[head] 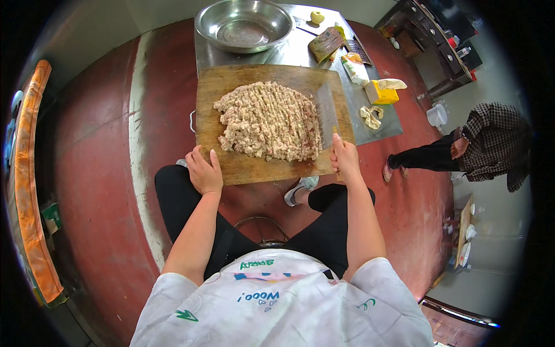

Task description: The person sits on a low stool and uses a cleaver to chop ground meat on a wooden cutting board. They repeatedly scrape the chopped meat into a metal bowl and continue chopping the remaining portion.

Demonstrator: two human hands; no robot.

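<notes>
A broad layer of minced meat (269, 121) covers much of the wooden chopping board (243, 173), its surface scored with rows of cuts. My right hand (345, 158) is closed around the handle of a cleaver (326, 110), whose wide blade stands along the mince's right edge and looks slightly blurred. Over the board's near left corner rests my left hand (204, 171), thumb apart from the fingers and nothing in its grasp. The board lies on a metal table (386, 123), overhanging its near side.
Behind the board stands a large steel basin (245, 26). To its right are a pale round fruit (317, 17), food packets (327, 43), a grater (359, 51), a yellow tissue box (381, 93) and a crumpled pale wrapper (371, 117). Another person (485, 143) walks at the right.
</notes>
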